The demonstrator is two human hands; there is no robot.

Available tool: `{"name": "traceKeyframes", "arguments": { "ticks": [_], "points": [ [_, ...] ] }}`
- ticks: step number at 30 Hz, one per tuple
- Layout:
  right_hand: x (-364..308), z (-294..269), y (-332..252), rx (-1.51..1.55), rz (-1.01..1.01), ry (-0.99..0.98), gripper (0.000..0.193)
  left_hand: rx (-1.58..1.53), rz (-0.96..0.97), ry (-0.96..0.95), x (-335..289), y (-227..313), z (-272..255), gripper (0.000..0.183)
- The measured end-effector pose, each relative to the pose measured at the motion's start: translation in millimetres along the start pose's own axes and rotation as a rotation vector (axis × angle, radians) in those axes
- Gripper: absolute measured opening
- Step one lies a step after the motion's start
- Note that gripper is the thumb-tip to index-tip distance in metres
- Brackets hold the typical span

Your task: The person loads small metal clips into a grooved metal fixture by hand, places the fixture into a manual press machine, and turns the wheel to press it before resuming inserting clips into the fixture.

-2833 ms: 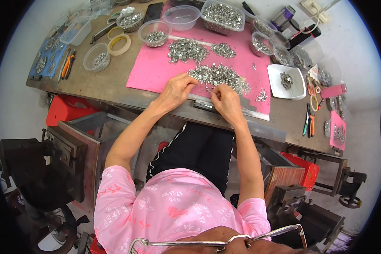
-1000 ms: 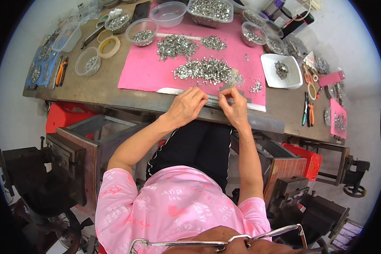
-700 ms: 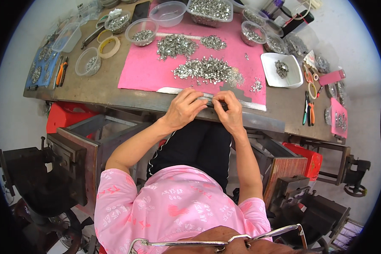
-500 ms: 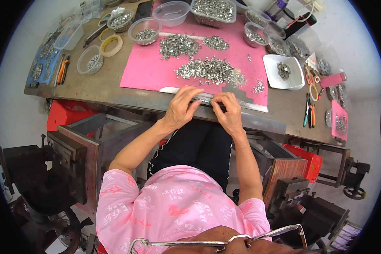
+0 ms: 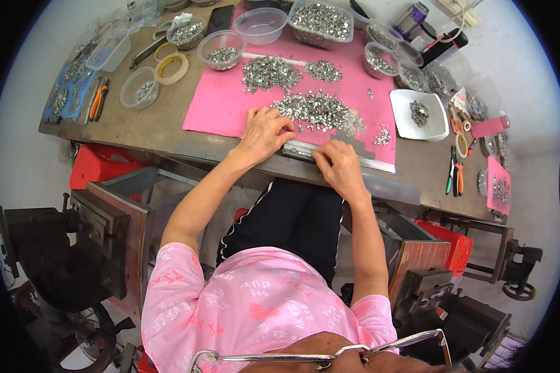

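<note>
My left fingers (image 5: 282, 126) have moved off the dark bar (image 5: 298, 152) to the silvery metal pieces (image 5: 323, 110), curled, any catch hidden. My right fingers (image 5: 331, 149), half-bent, hold unclear, perhaps steady it at the worktop (image 5: 149, 127) edge.

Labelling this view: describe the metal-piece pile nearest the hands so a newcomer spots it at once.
Find the pink cloth on the workbench. The front pile lies on it, just beyond the left hand and right hand. It is the widest heap there, spreading side to side in front of the two back piles.
</note>
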State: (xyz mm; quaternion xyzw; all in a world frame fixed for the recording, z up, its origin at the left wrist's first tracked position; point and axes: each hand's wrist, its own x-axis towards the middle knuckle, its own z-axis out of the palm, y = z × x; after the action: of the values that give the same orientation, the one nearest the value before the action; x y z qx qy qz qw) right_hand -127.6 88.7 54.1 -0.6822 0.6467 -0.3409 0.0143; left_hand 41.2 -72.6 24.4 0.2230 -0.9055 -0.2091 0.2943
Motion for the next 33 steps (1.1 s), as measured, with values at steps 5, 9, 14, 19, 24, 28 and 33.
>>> {"name": "traceKeyframes", "arguments": {
  "ticks": [5,9,14,19,24,28,33],
  "points": [
    [35.9,26.5,15.3,0.114,0.192,0.048,0.007,0.026,0.008,-0.040,3.3,-5.6,9.6,0.014],
    [42.4,40.3,26.9,-0.017,0.103,0.020,0.007,0.070,0.075,0.044,2.7,-5.5,13.8,0.009],
    [28.8,14.7,22.3,0.200,0.409,-0.047,0.010,0.030,0.124,0.050,0.8,-8.1,9.1,0.007],
    [18.4,13.8,31.7,0.112,0.411,-0.036,0.011,-0.121,0.069,0.039,2.2,2.0,10.0,0.005],
    [17.6,12.9,29.9,0.116,0.299,0.020,0.009,-0.427,-0.093,-0.024,-7.3,34.1,5.9,0.006],
    [19.0,13.8,38.2,-0.024,0.063,0.003,0.008,-0.392,-0.026,-0.018,-15.9,51.4,18.5,0.007],
    [7.9,8.2,36.5,0.033,0.110,0.018,0.008,-0.320,0.136,0.018,-17.7,51.1,32.3,0.008]
  ]
}}
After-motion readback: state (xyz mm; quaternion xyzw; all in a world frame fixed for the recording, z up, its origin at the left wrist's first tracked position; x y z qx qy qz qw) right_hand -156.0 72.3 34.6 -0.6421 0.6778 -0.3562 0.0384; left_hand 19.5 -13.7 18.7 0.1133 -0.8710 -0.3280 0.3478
